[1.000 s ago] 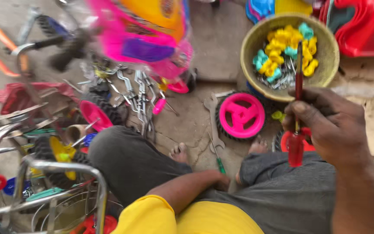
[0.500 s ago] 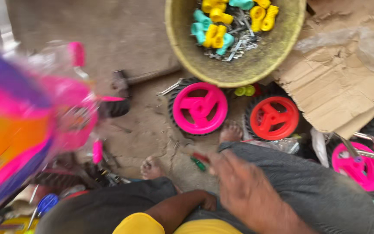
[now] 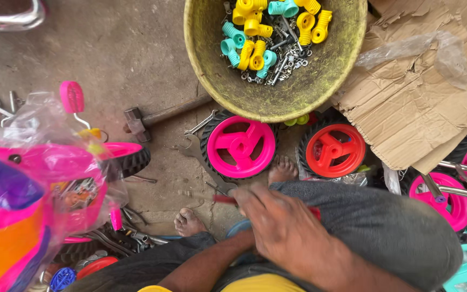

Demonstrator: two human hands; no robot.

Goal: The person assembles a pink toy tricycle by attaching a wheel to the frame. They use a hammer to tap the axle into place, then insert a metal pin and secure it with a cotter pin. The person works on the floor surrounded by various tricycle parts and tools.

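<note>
Item: right hand (image 3: 287, 227), lower centre of frame, fingers clenched round a red screwdriver (image 3: 224, 199) over our knee, left hand hidden so we could not tell its grip; we judged the tip might slip towards the bare foot (image 3: 189, 221) below.

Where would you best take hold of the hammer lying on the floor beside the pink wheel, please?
Probably by the hammer handle's middle, coming from above. It lies flat, with its dark head at the left end and the far end of the handle running under the yellow-green bowl. The mid-handle looks bare, clear of the pink wheel.
</note>
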